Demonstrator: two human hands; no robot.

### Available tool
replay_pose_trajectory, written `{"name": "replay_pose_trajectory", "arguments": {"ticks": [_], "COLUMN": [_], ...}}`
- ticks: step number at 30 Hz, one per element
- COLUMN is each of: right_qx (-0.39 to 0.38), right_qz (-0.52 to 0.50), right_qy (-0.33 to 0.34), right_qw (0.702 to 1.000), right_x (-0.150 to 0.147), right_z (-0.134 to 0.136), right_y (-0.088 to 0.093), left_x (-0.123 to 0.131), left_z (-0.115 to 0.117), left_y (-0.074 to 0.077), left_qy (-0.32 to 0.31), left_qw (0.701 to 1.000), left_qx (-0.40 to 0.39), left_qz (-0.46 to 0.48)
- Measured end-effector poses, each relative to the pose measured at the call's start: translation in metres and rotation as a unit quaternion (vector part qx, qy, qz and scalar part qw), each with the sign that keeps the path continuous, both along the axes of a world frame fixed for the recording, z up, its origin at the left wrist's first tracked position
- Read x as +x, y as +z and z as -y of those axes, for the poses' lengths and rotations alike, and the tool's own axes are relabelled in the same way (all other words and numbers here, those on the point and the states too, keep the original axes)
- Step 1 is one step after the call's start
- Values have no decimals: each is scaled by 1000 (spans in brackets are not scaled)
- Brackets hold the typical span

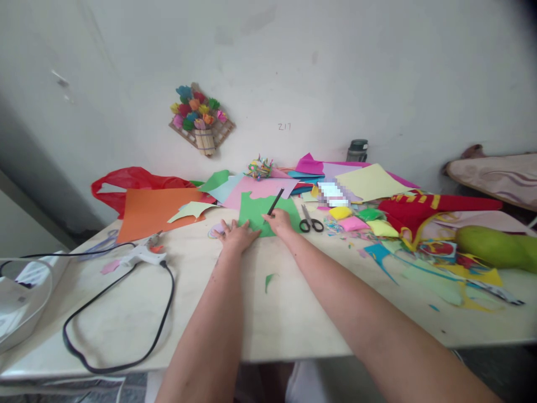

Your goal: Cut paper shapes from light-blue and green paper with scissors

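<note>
A sheet of green paper (257, 206) with an uneven, cut top edge lies flat on the table. My left hand (237, 236) rests with fingers spread on its lower left part. In my right hand (278, 221) is a dark pen (276, 201), slanted up to the right, with its lower end over the paper; whether the tip touches cannot be made out. Just right of the paper lie black-handled scissors (311, 224), blades apart. Partly under my left fingertips is a small round purplish piece (216, 229). A green paper scrap (268, 282) lies nearer to me.
To the left are a white glue gun (145, 254) with a looped black cord, a power strip (39, 274) and orange paper (151, 210). Colored sheets (373, 182) line the wall. Clay packets (353, 224), paper scraps (380, 257) and a green mango-like fruit (482, 246) lie right.
</note>
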State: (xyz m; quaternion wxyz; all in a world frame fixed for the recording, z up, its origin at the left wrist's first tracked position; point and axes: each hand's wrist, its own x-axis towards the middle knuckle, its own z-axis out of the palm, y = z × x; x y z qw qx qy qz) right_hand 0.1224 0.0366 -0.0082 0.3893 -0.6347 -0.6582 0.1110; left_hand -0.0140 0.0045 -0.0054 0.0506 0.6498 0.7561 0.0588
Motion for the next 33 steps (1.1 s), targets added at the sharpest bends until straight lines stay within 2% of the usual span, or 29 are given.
{"name": "replay_pose_trajectory", "arguments": {"ticks": [33], "right_qx": [-27], "right_qz": [-1], "right_qy": [-12], "right_qw": [1000], "right_x": [4], "right_z": [7], "right_y": [4], "left_x": [-2], "left_z": [-3], "left_y": [-4], "left_qy": [-4], "left_qw": [1000], "left_qx": [9], "left_qz": [1]}}
